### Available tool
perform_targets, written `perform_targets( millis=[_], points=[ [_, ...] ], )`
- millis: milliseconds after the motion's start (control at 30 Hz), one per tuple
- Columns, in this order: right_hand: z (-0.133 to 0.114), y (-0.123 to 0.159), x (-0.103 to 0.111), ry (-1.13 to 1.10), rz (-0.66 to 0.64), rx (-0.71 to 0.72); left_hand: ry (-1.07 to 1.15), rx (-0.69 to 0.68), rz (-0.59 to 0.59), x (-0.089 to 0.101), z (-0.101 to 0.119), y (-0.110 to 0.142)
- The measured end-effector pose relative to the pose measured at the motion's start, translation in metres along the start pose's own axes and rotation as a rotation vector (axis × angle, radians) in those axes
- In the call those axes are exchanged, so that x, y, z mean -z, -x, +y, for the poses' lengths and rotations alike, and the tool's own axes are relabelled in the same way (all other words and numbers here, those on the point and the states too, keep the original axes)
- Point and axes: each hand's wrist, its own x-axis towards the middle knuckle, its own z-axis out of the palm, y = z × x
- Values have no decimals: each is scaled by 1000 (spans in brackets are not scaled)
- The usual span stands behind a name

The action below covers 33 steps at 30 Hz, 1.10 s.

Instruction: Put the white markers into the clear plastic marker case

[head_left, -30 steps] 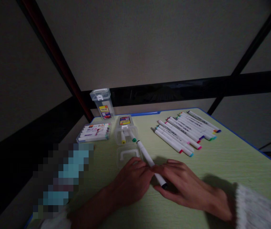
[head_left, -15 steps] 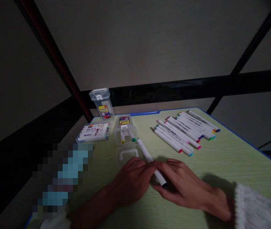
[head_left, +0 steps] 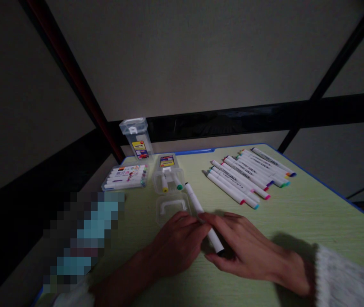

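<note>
Between my two hands, low over the table, is a white marker (head_left: 194, 200) with black ends, slanting from upper left to lower right. My left hand (head_left: 182, 243) is closed on its middle, thumb across the barrel. My right hand (head_left: 246, 247) also grips it, index finger on top and thumb near the lower black end. Just beyond my left hand lies the open clear lid (head_left: 173, 207) of a plastic marker case (head_left: 169, 175). Inside that case rest a yellow-ended marker (head_left: 165, 184) and a green-ended marker (head_left: 178, 183).
Several white markers (head_left: 236, 179) with coloured ends lie in a slanted row at right. A clear case (head_left: 137, 140) stands upright at the back left, and a flat box of markers (head_left: 126, 177) lies before it. The table (head_left: 313, 204) has a blue edge; a wall rises behind.
The marker has shifted very slightly in my hands, and my right index finger has moved a little to the left along it. The other things stay where they were.
</note>
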Motion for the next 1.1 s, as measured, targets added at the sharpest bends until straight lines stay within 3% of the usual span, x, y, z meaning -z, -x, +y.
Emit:
perform_targets(
  millis=[367, 1100],
  points=[
    [4, 1, -2, -70, -85, -92, 36, -57, 14, -1, -1, 2],
    [4, -2, -1, -62, -82, -190, 37, -110, -17, -3, -2, 6]
  ],
)
